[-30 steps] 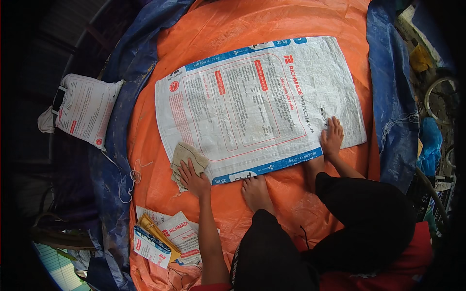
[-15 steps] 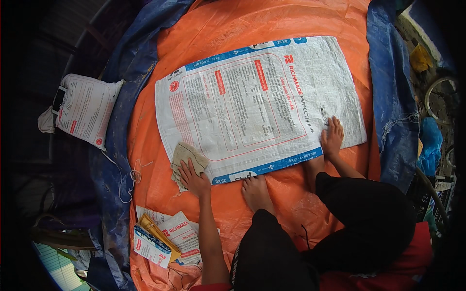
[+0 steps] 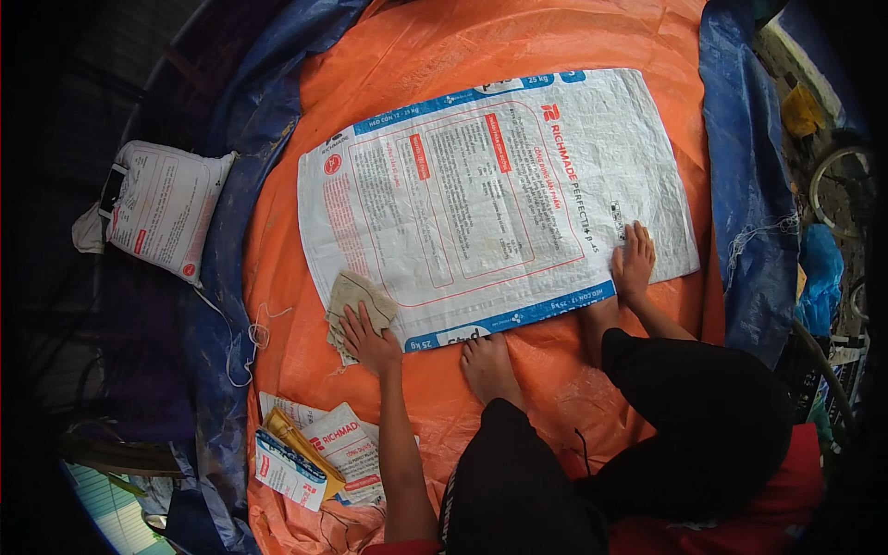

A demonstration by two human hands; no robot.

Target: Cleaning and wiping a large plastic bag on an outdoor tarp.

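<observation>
- Head view: the left hand [image 3: 367,339] lies palm-down, fingers spread flat on a beige cloth [image 3: 356,301]; it presses the cloth and does not grasp it. The cloth sits at the near-left corner of the white woven sack [image 3: 490,199], overlapping its edge.
- The right hand [image 3: 635,260] rests flat, fingers extended, on the sack's near-right corner, grasping nothing.
- The sack lies spread on the orange tarpaulin [image 3: 435,55]; a bare foot [image 3: 487,365] touches its near edge.
</observation>
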